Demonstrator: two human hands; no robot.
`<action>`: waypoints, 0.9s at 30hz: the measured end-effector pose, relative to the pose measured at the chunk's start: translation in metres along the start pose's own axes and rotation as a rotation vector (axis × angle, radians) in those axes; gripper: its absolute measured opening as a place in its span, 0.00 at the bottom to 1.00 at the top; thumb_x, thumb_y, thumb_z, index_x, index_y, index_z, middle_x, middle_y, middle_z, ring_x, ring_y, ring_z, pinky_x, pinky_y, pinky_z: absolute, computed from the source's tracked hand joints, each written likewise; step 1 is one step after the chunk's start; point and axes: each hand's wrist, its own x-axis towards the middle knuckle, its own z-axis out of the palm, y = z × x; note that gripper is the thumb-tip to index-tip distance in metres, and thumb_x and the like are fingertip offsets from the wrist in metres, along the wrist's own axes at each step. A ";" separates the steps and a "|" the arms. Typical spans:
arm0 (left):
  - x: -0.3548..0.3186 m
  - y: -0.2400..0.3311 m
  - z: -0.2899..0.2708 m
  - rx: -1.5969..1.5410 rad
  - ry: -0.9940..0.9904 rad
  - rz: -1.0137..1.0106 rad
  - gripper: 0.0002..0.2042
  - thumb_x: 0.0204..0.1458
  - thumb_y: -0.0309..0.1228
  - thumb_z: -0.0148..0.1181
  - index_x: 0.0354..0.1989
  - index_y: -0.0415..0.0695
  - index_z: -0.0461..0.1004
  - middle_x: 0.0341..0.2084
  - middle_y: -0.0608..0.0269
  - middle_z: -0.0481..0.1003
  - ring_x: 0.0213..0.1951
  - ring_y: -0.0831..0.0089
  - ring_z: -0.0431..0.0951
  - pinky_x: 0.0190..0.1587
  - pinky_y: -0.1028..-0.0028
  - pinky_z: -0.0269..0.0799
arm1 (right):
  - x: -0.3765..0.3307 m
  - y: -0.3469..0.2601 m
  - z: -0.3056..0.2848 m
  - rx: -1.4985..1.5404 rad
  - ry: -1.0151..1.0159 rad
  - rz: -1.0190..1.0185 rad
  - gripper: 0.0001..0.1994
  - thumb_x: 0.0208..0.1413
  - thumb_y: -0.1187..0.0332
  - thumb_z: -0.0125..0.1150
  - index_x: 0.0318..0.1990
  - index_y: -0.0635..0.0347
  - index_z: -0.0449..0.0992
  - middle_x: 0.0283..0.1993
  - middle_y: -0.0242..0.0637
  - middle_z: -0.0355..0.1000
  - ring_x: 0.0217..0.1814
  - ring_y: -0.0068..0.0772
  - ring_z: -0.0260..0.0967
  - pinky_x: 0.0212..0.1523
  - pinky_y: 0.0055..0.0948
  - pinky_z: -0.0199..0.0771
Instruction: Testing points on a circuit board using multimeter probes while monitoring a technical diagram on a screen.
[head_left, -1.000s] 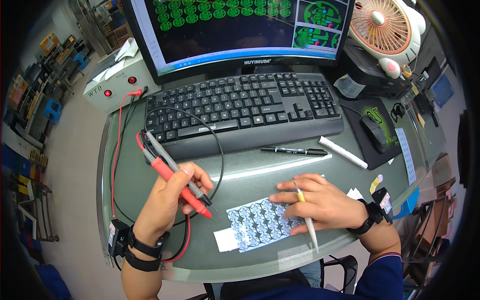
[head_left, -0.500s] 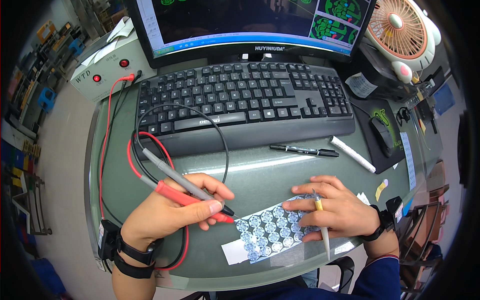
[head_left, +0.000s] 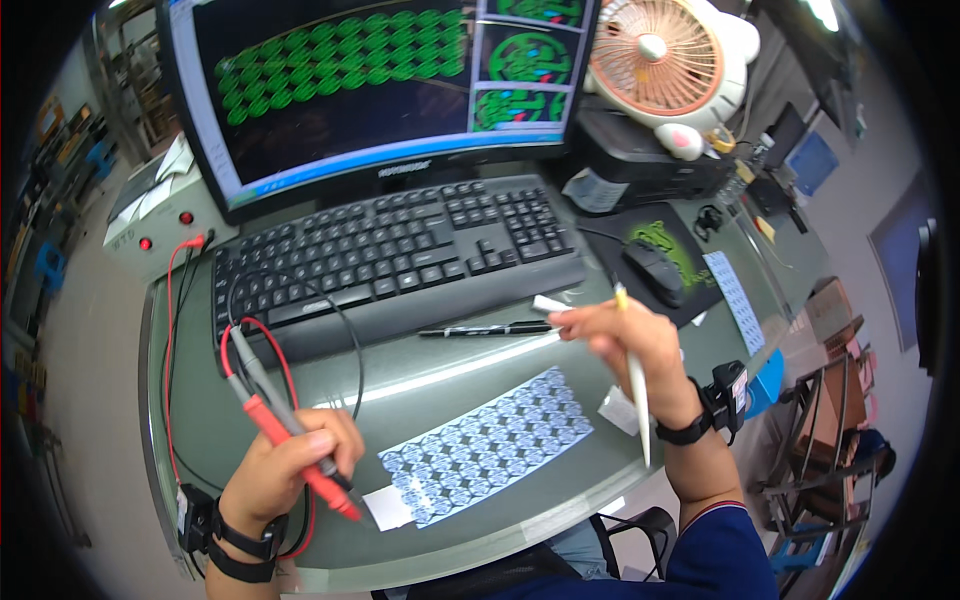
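Probes, one a red plastic-sleeved test probe [head_left: 265, 420] and the other a grey plastic-sleeved test probe [head_left: 270, 385], lie side by side in the left hand [head_left: 295, 460], its thumb and fingers clamped on both near the left front corner of the greenish-grey tabletop [head_left: 585, 465]. Their tips point toward the front edge, just beside a blank white paper tab [head_left: 388, 510]; whether they touch it cannot be told. The tab meets the left end of a flat rectangular panel of pale blue-white discs in rows [head_left: 487, 447], which lies aslant near the middle of the front edge, with neither hand on it. Right of the panel, the right hand [head_left: 640, 345] is raised, fingers closed around a slim white tapered tool with a yellow band [head_left: 638, 395], held nearly upright. Below that hand lies a small whitish flat piece [head_left: 618, 408]. Farther back are a black marker pen [head_left: 485, 330] and a long black keyboard [head_left: 390, 270]; toward the right edge, a black mouse [head_left: 652, 272] rests on a black-and-green mat [head_left: 705, 285].
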 end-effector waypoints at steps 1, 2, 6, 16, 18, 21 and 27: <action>-0.002 0.004 0.002 0.110 -0.021 0.000 0.25 0.57 0.45 0.40 0.23 0.35 0.74 0.26 0.54 0.72 0.26 0.71 0.68 0.31 0.74 0.63 | -0.003 0.004 -0.012 -0.058 0.010 0.093 0.04 0.55 0.74 0.58 0.37 0.61 0.75 0.35 0.35 0.78 0.35 0.36 0.76 0.38 0.30 0.72; -0.005 0.009 0.002 0.111 -0.044 0.009 0.25 0.57 0.45 0.40 0.23 0.35 0.74 0.26 0.54 0.72 0.26 0.71 0.68 0.31 0.74 0.63 | -0.007 0.009 -0.027 -0.116 0.022 0.188 0.04 0.55 0.76 0.58 0.37 0.61 0.75 0.34 0.35 0.77 0.33 0.36 0.75 0.37 0.29 0.72; -0.015 0.008 -0.007 0.262 -0.299 0.033 0.33 0.57 0.50 0.31 0.30 0.33 0.79 0.33 0.49 0.76 0.29 0.68 0.71 0.33 0.72 0.66 | -0.026 0.014 -0.073 -0.283 -0.011 0.390 0.04 0.54 0.75 0.59 0.37 0.60 0.74 0.27 0.37 0.75 0.29 0.36 0.75 0.30 0.31 0.72; -0.026 0.001 0.012 0.448 -0.425 0.172 0.33 0.59 0.49 0.27 0.36 0.36 0.79 0.44 0.46 0.78 0.60 0.48 0.68 0.64 0.54 0.53 | -0.076 0.031 -0.099 -0.587 -0.329 0.529 0.11 0.51 0.70 0.63 0.43 0.55 0.77 0.32 0.41 0.74 0.35 0.42 0.74 0.34 0.35 0.72; -0.018 -0.009 0.006 0.447 -0.528 0.170 0.31 0.58 0.48 0.28 0.39 0.39 0.79 0.47 0.50 0.77 0.62 0.51 0.66 0.67 0.55 0.47 | -0.098 0.039 -0.105 -0.562 -0.298 0.519 0.10 0.49 0.67 0.64 0.41 0.50 0.80 0.34 0.42 0.75 0.38 0.46 0.74 0.38 0.38 0.73; -0.019 -0.008 0.006 0.442 -0.636 0.152 0.25 0.57 0.43 0.32 0.47 0.41 0.76 0.54 0.57 0.73 0.65 0.57 0.63 0.69 0.52 0.37 | -0.094 0.031 -0.110 -0.523 -0.313 0.557 0.07 0.48 0.70 0.64 0.36 0.55 0.80 0.31 0.43 0.75 0.36 0.47 0.74 0.36 0.38 0.72; -0.023 -0.017 0.001 0.518 -0.682 0.131 0.20 0.57 0.36 0.38 0.50 0.45 0.75 0.55 0.62 0.73 0.64 0.62 0.64 0.70 0.50 0.24 | -0.078 0.022 -0.115 -0.527 -0.400 0.680 0.09 0.41 0.77 0.68 0.32 0.63 0.75 0.26 0.41 0.72 0.30 0.38 0.74 0.32 0.31 0.72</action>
